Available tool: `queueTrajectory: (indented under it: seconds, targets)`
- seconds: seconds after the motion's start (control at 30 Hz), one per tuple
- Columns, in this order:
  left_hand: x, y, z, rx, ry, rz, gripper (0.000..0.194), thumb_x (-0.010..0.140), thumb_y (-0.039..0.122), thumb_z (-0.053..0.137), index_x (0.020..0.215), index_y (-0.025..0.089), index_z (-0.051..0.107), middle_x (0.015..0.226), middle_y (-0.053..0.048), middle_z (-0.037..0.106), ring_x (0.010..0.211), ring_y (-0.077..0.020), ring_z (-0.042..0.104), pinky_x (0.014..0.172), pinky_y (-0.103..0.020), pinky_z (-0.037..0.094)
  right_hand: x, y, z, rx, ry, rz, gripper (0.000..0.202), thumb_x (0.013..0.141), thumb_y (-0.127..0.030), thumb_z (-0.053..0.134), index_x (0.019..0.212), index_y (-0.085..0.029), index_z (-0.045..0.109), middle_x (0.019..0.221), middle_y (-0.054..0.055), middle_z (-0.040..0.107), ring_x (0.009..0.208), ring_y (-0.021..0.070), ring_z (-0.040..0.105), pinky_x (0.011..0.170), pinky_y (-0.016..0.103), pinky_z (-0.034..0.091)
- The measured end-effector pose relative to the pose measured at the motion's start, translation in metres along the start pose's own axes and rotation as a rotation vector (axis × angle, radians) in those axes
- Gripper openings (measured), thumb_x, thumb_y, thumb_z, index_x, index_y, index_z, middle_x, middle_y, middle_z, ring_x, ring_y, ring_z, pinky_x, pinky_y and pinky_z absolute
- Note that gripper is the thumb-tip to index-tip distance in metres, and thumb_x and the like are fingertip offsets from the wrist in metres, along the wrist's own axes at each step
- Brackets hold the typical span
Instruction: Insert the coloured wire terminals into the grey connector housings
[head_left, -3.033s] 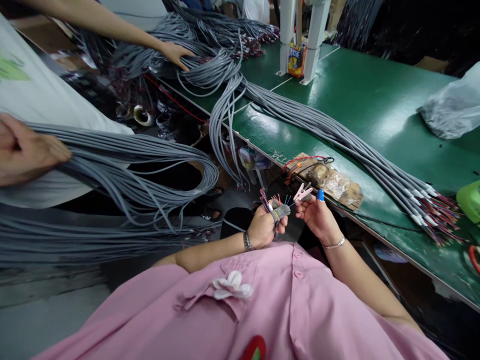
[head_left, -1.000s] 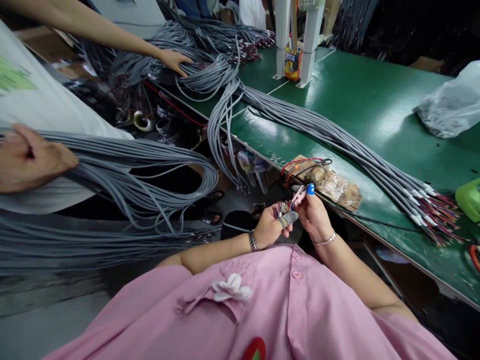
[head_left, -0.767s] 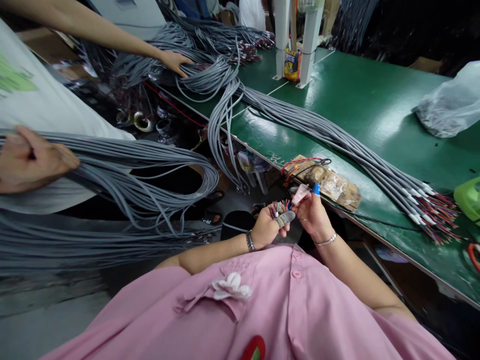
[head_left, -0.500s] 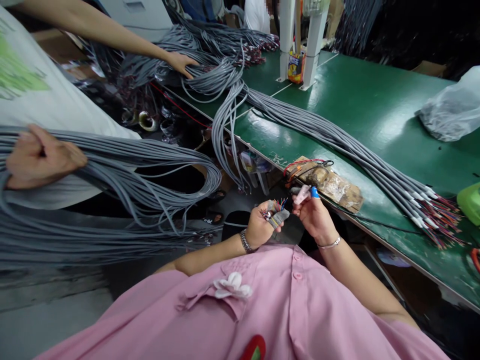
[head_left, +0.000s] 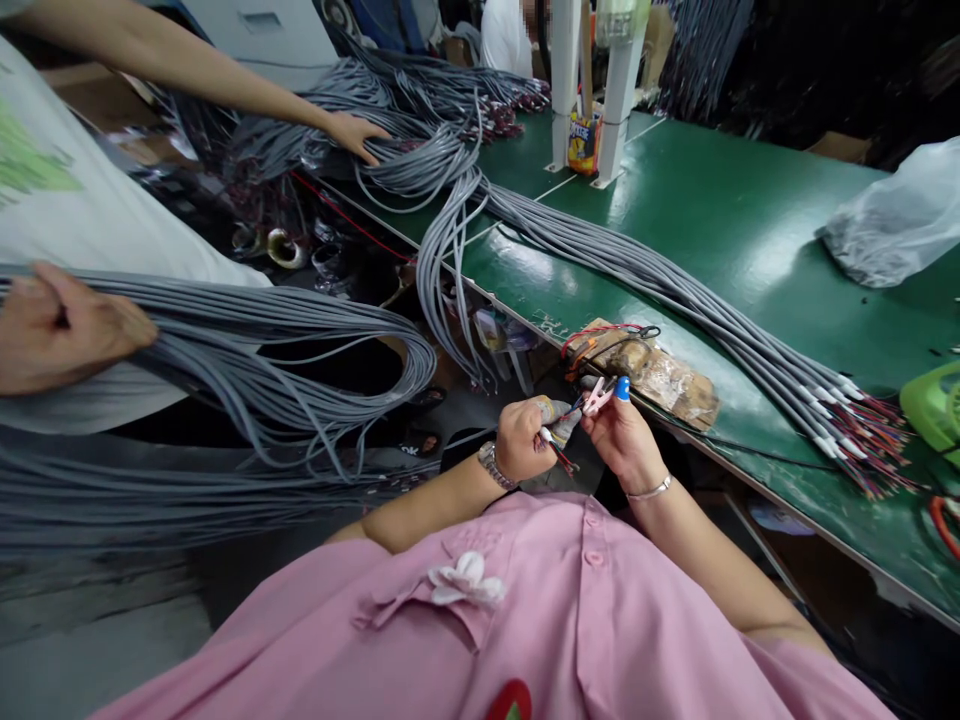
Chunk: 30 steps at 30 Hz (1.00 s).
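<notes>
The left hand (head_left: 527, 442) is curled closed around a bundle of coloured wires (head_left: 561, 458), whose ends project to the near right; the right hand (head_left: 622, 442), thumb and fingers drawn together, pinches a pink clip (head_left: 597, 398) just beside it, left of the wooden block (head_left: 679, 390) on the bench (head_left: 690, 200).

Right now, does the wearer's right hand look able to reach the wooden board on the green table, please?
Probably yes: the right hand appears close to the wooden board and I see nothing blocking the way, though it holds a pink clip.
</notes>
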<state>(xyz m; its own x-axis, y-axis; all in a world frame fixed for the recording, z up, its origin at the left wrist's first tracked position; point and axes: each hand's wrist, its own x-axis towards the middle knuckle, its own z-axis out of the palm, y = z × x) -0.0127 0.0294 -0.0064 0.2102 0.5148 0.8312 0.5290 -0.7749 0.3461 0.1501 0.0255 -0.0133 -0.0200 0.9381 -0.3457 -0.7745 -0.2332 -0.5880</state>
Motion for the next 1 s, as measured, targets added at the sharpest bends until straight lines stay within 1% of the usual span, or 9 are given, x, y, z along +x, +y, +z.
queueTrajectory:
  seconds: [0.1, 0.17, 0.33, 0.53, 0.63, 0.7, 0.8, 0.9, 1.0]
  targets:
    - [-0.003, 0.002, 0.003, -0.05, -0.076, 0.038, 0.011, 0.077, 0.021, 0.062, 0.088, 0.017, 0.064, 0.069, -0.006, 0.068, 0.061, -0.0168, 0.065, 0.058, -0.028, 0.052, 0.002, 0.003, 0.002, 0.03, 0.046, -0.028, 0.031, 0.071, -0.047, 0.079, 0.077, -0.019, 0.069, 0.071, 0.0, 0.069, 0.062, 0.0099, 0.061, 0.054, 0.02, 0.05]
    - [-0.004, 0.003, 0.003, -0.085, -0.147, -0.004, 0.011, 0.077, 0.022, 0.062, 0.086, 0.017, 0.066, 0.069, -0.007, 0.068, 0.061, -0.0175, 0.064, 0.058, -0.029, 0.052, 0.004, 0.005, 0.002, 0.031, 0.056, -0.051, 0.03, 0.071, -0.046, 0.079, 0.077, -0.019, 0.068, 0.07, -0.001, 0.069, 0.062, 0.01, 0.06, 0.055, 0.02, 0.051]
    - [-0.004, 0.008, -0.003, -0.161, -0.379, -0.293, 0.011, 0.073, 0.03, 0.066, 0.078, 0.02, 0.068, 0.07, -0.009, 0.068, 0.067, -0.0205, 0.064, 0.066, -0.034, 0.053, 0.003, 0.007, 0.002, -0.028, 0.047, -0.099, 0.031, 0.073, -0.05, 0.076, 0.076, -0.021, 0.067, 0.072, 0.0, 0.069, 0.064, 0.0116, 0.06, 0.058, 0.022, 0.05]
    - [-0.01, 0.009, -0.007, -0.231, -0.345, -0.449, 0.013, 0.069, 0.034, 0.071, 0.073, 0.022, 0.069, 0.071, -0.009, 0.068, 0.071, -0.0218, 0.065, 0.073, -0.035, 0.053, 0.0, 0.007, -0.007, -0.075, -0.045, -0.001, 0.046, 0.074, -0.069, 0.062, 0.083, -0.024, 0.066, 0.08, 0.001, 0.069, 0.066, 0.0143, 0.06, 0.058, 0.026, 0.05]
    - [-0.015, 0.01, -0.01, -0.321, -0.325, -0.528, 0.017, 0.068, 0.036, 0.075, 0.074, 0.021, 0.069, 0.071, -0.008, 0.068, 0.071, -0.0203, 0.065, 0.074, -0.034, 0.052, -0.002, 0.006, -0.016, -0.057, -0.072, 0.055, 0.05, 0.076, -0.072, 0.056, 0.086, -0.025, 0.066, 0.082, 0.002, 0.069, 0.067, 0.0142, 0.061, 0.056, 0.025, 0.049]
    - [-0.016, 0.012, -0.011, -0.441, -0.352, -0.653, 0.023, 0.073, 0.041, 0.072, 0.078, 0.019, 0.069, 0.071, -0.007, 0.068, 0.067, -0.0177, 0.064, 0.069, -0.031, 0.052, -0.004, 0.005, -0.022, -0.055, -0.078, 0.075, 0.046, 0.075, -0.069, 0.061, 0.085, -0.025, 0.066, 0.081, 0.002, 0.069, 0.067, 0.0138, 0.06, 0.056, 0.025, 0.048]
    - [-0.015, 0.012, -0.009, -0.774, -0.445, -0.954, 0.04, 0.083, 0.054, 0.059, 0.085, 0.014, 0.067, 0.075, -0.009, 0.07, 0.06, -0.0151, 0.064, 0.058, -0.026, 0.05, -0.007, 0.004, -0.033, -0.097, -0.073, 0.06, 0.036, 0.071, -0.058, 0.072, 0.081, -0.023, 0.066, 0.082, 0.001, 0.068, 0.066, 0.0129, 0.059, 0.058, 0.024, 0.049]
    - [-0.017, 0.008, -0.005, -1.133, -0.426, -1.176, 0.05, 0.08, 0.06, 0.06, 0.095, 0.012, 0.065, 0.087, -0.015, 0.072, 0.073, -0.0205, 0.071, 0.062, -0.028, 0.053, -0.011, 0.003, -0.044, -0.238, -0.055, 0.013, 0.032, 0.074, -0.052, 0.073, 0.082, -0.021, 0.069, 0.083, 0.003, 0.068, 0.066, 0.013, 0.058, 0.06, 0.026, 0.049]
    - [-0.017, 0.005, -0.006, -1.247, -0.401, -1.286, 0.05, 0.077, 0.055, 0.066, 0.102, 0.011, 0.064, 0.097, -0.018, 0.072, 0.084, -0.0246, 0.071, 0.064, -0.028, 0.055, -0.017, 0.0, -0.051, -0.484, -0.01, -0.097, 0.029, 0.078, -0.048, 0.07, 0.087, -0.021, 0.071, 0.083, 0.004, 0.069, 0.065, 0.0137, 0.057, 0.061, 0.027, 0.048]
